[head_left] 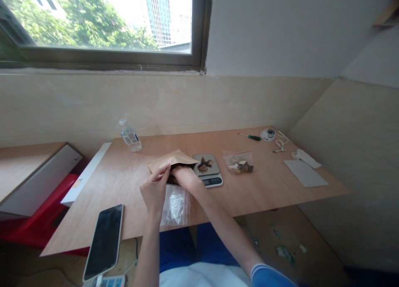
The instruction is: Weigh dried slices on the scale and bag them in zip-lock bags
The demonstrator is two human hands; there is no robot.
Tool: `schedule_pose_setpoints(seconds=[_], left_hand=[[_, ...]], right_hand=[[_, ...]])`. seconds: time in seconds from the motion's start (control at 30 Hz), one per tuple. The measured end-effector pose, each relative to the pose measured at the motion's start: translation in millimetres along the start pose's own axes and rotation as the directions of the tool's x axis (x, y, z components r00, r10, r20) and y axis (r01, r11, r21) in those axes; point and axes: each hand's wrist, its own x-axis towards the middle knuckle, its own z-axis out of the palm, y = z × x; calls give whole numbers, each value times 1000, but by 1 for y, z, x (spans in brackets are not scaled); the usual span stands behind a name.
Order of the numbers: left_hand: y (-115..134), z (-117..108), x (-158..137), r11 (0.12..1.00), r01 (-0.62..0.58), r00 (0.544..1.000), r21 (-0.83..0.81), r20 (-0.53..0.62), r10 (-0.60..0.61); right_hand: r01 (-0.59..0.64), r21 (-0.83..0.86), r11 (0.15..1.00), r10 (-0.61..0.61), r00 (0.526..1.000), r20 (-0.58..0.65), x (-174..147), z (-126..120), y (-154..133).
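Observation:
A brown kraft paper bag [173,157] lies tilted over the table, its dark mouth facing me. My left hand [156,189] pinches the rim of that mouth between thumb and fingers. Inside the opening is my right hand [186,177], its fingers hidden by the bag. Just right of the bag, a small digital kitchen scale [215,167] carries dark brown dried pieces [204,164]. A clear zip bag [238,162] farther right holds similar brown and pale pieces. Below my hands lie clear plastic zip bags [176,206].
A water bottle [131,136] stands at the back left. A phone or tablet [104,241] overhangs the front left edge of the wooden table [264,187]. To the right are a screwdriver [251,136], a white dome camera [268,134] with cable, and white paper [305,172].

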Motion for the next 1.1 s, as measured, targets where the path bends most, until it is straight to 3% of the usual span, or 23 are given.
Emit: schedule_pose_setpoints(seconds=[0.23,0.37,0.47,0.53,0.6,0.73,0.93,1.1], left_hand=[[4,-4,7,1000,-4,999,27,-50,5],[7,-4,12,999,39,996,26,-77,-37],[7,-3,15,999,44,995,4,-91,-44],[7,-3,15,999,33,995,13,-95,-32],[7,-2,15,999,33,995,23,-99,-31],[8,-2,15,998,57,993,18,-102,-55],[8,-4,16,999,45,995,23,-90,-43],[8,-4,16,999,31,995,33,-92,-28]], right_hand=[[122,-45,992,-130,939,-320,-28,-6,2],[260,238,936,-105,849,-517,-59,-14,10],[332,498,801,72,772,-632,-79,-14,37],[299,610,734,203,761,-616,-84,-5,67],[224,690,689,299,778,-552,-82,9,101],[48,730,682,441,769,-463,-64,41,154],[-116,733,671,525,772,-359,-46,58,177],[-153,724,673,576,722,-383,-49,54,191]])
